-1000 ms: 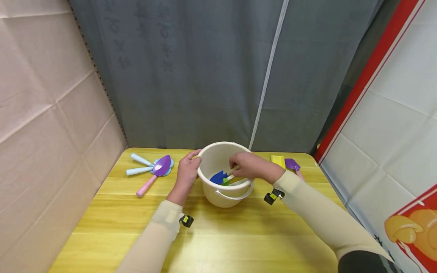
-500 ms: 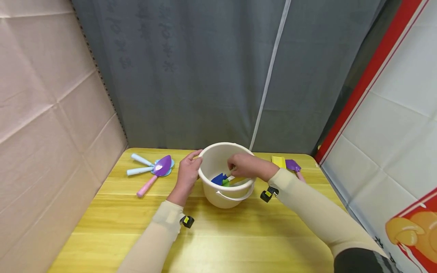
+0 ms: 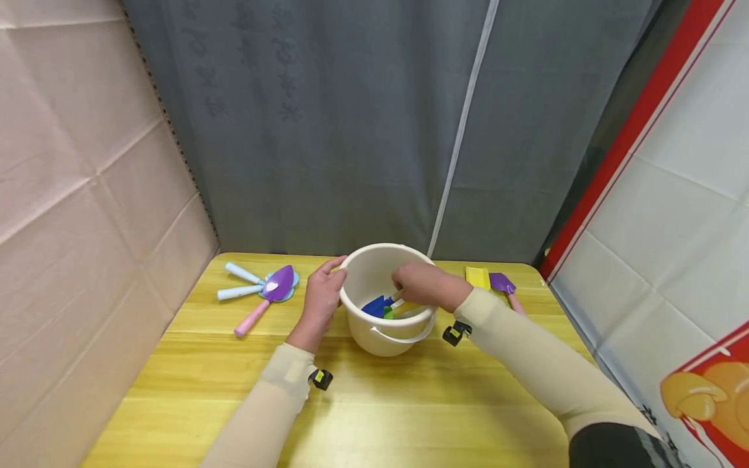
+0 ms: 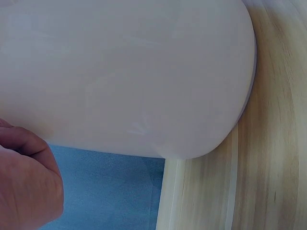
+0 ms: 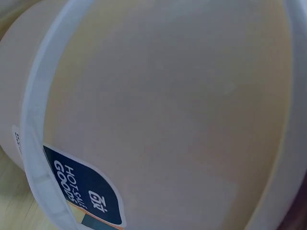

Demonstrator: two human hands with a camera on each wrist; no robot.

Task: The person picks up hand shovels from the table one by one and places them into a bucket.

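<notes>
A white bucket point(image 3: 383, 341) stands on the wooden table, its handle hanging at the front. My left hand point(image 3: 320, 296) holds the bucket's left rim, thumb at the edge and fingers along the outside; in the left wrist view the same hand point(image 4: 29, 177) shows beside the pale bucket wall. Inside the bucket lie a blue toy shovel point(image 3: 374, 307) and a green tool point(image 3: 389, 313). My right hand point(image 3: 421, 284) reaches over the right rim with curled fingers, gripping what appears to be the blue shovel's pale handle. The fingertips are hidden. In the right wrist view the bucket's wall point(image 5: 168, 96) fills most of the frame.
Left of the bucket, a purple trowel point(image 3: 279, 284) with a pink handle lies over light-blue tools point(image 3: 240, 292). On the right lie a yellow piece point(image 3: 478, 277) and a purple shovel point(image 3: 501, 282). A grey curtain point(image 3: 328, 130) hangs behind the table.
My right wrist has shifted slightly left and the hand stays inside the bucket; the pale handle shows less beneath the fingers. The left hand and bucket have hardly moved.
</notes>
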